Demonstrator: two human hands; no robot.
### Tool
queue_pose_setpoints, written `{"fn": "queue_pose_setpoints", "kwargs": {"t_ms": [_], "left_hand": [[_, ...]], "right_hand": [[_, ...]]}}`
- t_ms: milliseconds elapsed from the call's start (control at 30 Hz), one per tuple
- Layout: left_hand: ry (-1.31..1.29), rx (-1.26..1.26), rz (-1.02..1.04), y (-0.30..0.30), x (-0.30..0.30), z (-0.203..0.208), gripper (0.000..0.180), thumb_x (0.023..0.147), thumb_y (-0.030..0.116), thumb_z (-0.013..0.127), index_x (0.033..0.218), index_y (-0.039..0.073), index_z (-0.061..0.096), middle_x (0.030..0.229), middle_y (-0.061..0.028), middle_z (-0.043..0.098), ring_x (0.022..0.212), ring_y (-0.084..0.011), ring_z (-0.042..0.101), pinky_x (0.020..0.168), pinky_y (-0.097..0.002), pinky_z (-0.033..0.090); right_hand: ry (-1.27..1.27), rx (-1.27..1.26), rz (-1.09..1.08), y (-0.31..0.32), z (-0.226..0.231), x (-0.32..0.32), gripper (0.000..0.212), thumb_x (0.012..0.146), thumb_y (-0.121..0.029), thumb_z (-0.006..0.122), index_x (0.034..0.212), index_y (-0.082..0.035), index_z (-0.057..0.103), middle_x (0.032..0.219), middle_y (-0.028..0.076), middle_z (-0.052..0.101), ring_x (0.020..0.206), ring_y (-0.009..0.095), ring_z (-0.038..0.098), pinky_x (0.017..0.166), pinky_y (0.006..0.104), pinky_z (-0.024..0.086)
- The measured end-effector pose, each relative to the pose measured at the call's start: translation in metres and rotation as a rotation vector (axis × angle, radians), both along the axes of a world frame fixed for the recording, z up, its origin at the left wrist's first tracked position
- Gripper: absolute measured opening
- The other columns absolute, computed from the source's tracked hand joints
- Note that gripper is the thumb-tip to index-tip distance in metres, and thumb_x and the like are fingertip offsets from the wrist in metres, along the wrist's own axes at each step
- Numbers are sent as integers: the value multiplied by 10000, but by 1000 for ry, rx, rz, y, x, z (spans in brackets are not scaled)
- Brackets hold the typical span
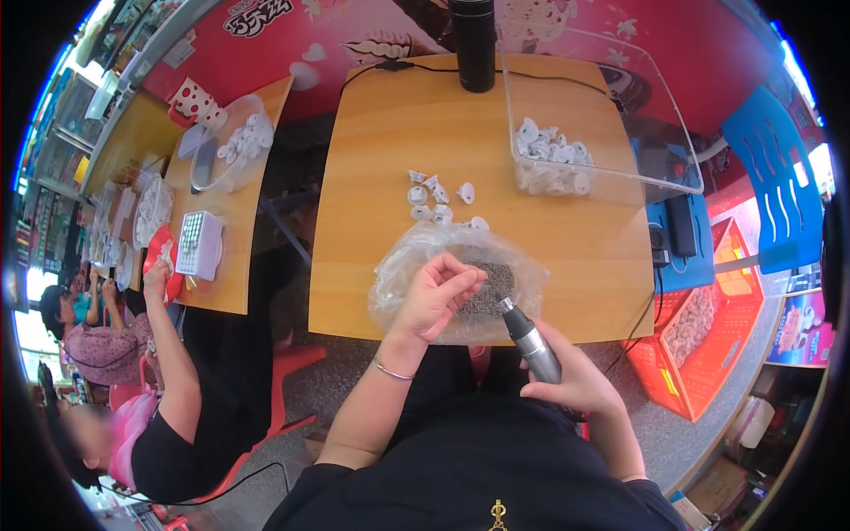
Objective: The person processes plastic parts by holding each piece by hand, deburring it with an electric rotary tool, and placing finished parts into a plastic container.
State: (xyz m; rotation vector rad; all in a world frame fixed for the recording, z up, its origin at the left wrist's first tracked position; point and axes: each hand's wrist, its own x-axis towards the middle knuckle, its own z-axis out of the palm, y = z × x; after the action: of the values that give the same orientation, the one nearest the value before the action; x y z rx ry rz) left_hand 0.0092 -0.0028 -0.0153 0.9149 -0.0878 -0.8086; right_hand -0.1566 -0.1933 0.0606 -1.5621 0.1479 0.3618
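My right hand [580,376] is wrapped round a grey and black electric screwdriver [535,347], its tip pointing up and left. My left hand [434,296] is closed in a pinch just left of that tip; whatever lies between the fingertips is too small to make out. Beneath both hands, at the table's near edge, an opened clear plastic bag [398,265] holds a heap of small dark screws [487,305]. Just beyond the bag lie several small round white plastic parts [440,196], loose on the wooden table [390,133].
A clear plastic bin [611,181] with more white parts stands at the back right, beside a black tumbler [474,49]. An orange crate [691,336] and blue chair [770,186] are to the right. At the left table [235,283] sits another person [168,416].
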Motion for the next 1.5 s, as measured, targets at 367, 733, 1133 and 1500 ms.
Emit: {"fn": "queue_pose_setpoints", "kwargs": {"t_ms": [367,733,1133,1500], "left_hand": [[304,-143,81,-11,-11,7,163,896,73,614,1057,54,621,1051,-128,663,967,-197,652,722,-214,561],[341,-237,-48,-8,-10,1,163,940,180,559,1030,78,650,1013,-100,678,947,-212,662,714,-277,572],[352,-264,-75,-9,-8,-1,168,938,171,561,1033,69,654,988,-94,682,937,-209,665,717,-271,573],[331,-223,-65,-11,-10,0,168,932,151,568,1034,40,643,985,-108,677,943,-207,661,736,-259,576]], "right_hand": [[-26,-68,25,3,2,4,901,700,-166,816,1430,-53,301,948,76,584,764,119,568,738,277,472],[-8,-50,44,4,0,8,876,724,-210,804,1420,-27,306,1041,86,530,808,145,545,738,295,474],[-42,-69,47,3,-2,9,903,703,-149,820,1429,-42,293,962,83,580,756,109,561,720,265,472],[-17,-133,26,3,-3,8,889,700,-157,817,1423,-47,311,949,80,588,743,111,566,719,270,473]]}}
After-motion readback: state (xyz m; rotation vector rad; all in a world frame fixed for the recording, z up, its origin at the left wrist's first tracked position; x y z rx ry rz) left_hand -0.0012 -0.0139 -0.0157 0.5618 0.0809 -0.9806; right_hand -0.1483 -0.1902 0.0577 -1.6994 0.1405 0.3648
